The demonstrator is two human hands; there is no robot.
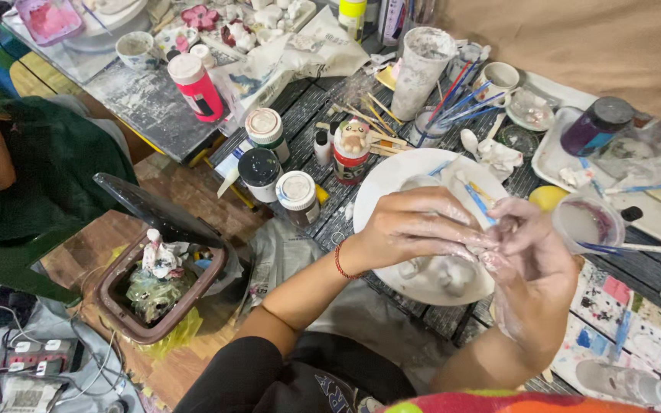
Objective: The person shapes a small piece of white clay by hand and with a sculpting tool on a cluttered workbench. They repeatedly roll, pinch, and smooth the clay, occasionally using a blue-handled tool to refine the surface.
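Both my hands meet above a white plate that holds smears of white paste, at the near edge of a dark slatted table. My left hand, with a red string bracelet on its wrist, reaches across, and its fingers wrap over the fingers of my right hand. White paste coats both hands. I cannot tell whether anything small is pinched between them. A thin blue brush lies on the plate just behind my knuckles.
Lidded paint jars and a red bottle stand left of the plate. A tall cup with brushes stands behind it, a clear plastic cup and a white tray to its right. An open bin and a person in green are on the left.
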